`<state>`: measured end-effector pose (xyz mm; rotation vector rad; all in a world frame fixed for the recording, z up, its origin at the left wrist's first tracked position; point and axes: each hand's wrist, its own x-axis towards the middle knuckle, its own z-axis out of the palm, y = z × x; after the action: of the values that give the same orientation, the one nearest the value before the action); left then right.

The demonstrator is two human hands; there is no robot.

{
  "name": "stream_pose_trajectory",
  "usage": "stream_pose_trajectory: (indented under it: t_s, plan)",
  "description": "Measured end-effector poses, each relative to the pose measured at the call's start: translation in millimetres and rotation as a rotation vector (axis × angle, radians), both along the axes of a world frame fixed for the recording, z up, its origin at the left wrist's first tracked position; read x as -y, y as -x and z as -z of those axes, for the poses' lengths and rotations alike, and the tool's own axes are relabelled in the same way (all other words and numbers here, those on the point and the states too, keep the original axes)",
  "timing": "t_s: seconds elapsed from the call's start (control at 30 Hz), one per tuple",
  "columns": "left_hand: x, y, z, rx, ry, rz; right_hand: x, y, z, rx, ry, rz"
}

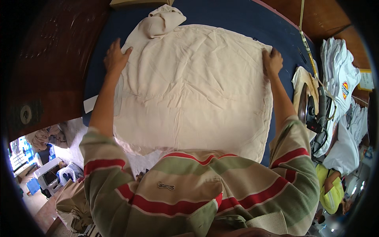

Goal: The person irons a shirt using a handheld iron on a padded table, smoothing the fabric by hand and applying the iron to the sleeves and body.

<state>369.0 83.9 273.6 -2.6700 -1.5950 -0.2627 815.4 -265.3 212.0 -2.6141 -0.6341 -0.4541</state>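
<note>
A beige garment lies spread over a dark blue padded table, creased across its middle. Its sleeve-like part is bunched at the far left corner. Beside the garment's left edge is my left hand, fingers apart and holding nothing; its thumb is close to the cloth. At the far right corner, my right hand has its fingers curled in on the fabric's edge. The garment's near edge reaches the front of my striped shirt.
An iron rests on a scorched cloth pad at the right, a cord running above it. White garments hang beyond. Lower right, a person in a yellow top is partly visible. A white strip lies at the left.
</note>
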Motion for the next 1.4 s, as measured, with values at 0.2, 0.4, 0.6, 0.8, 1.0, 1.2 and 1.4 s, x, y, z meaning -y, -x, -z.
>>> stream_pose_trajectory:
  t_s: [0.2, 0.4, 0.6, 0.8, 1.0, 1.2, 1.4]
  plan:
    - [-13, -39, 35, 0.051, -0.096, -0.134, -11, -51, -7, -0.001, 0.166, -0.034]
    - [52, -133, -3, 0.119, -0.361, 0.690, -1, -56, -2, 0.087, 0.133, -0.139]
    - [-31, -113, 6, 0.340, -0.144, 0.406, -6, -54, 1, 0.100, 0.196, -0.109]
    - [5, -133, 10, 0.530, -0.361, 0.307, -8, -51, 2, 0.184, 0.012, -0.207]
    - [-2, -164, 34, -0.102, -0.164, 0.714, -6, -75, -5, 0.071, 0.241, -0.225]
    - [-1, -181, 28, -0.096, -0.345, 0.729, -16, -97, -8, -0.106, 0.215, -0.194]
    - [17, -31, 47, 0.133, -0.038, 0.386, 27, 34, -6, 0.131, 0.250, -0.547]
